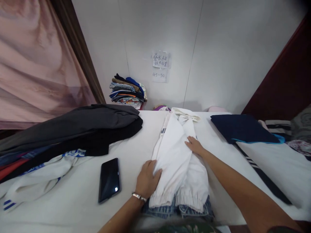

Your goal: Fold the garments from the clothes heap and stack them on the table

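White garment (173, 158) over denim (161, 211).
I judge it light, soft; best held by its gathered ends (161, 201). Left hand (147, 179) spread at its left edge; right hand (195, 145) opposite, grip unclear.

I see a white garment (172, 161) with dark lettering (163, 130), and faded blue denim (162, 211). My desk (143, 142) is white, the phone (109, 179) black. Around me I see a charcoal garment (97, 119), a white sleeve (39, 191) with blue cuff stripes, navy cloth (238, 127) edged turquoise, and a pink curtain (36, 58).
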Motion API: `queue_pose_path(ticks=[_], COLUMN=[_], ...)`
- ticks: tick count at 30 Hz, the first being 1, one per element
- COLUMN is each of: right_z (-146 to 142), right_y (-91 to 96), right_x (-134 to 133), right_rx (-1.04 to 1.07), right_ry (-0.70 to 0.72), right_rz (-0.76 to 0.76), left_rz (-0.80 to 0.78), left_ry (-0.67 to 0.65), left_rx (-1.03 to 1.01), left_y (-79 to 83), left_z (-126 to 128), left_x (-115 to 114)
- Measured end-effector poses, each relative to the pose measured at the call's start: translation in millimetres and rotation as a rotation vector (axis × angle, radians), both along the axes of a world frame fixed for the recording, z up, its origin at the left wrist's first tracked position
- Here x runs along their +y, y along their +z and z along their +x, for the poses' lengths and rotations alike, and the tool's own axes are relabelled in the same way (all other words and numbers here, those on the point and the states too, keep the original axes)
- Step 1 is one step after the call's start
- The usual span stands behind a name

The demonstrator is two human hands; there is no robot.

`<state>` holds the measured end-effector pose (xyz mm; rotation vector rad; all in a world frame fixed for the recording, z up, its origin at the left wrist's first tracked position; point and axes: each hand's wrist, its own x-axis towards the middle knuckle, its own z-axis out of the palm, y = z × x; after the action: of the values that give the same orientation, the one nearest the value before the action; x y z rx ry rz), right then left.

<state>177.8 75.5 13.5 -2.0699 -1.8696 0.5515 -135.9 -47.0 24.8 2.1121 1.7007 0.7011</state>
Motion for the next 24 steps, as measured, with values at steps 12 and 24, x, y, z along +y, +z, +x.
queue_pose_path(ticks=[12, 24], right_z=[-2.1, -72.4], right_y=[10.5, 31.1], right_x=[-107.2, -160.4], right_rx=[1.146, 1.569], right_ry=[-0.439, -0.224], right_rz=[0.047, -0.276], left_rz=[-0.481, -0.758], left_ry=[0.149, -0.067], left_rx=[-0.551, -0.904], left_y=[4.5, 59.5], left_z=[-25.0, -44.3], left_x=[-12.4, 8.2])
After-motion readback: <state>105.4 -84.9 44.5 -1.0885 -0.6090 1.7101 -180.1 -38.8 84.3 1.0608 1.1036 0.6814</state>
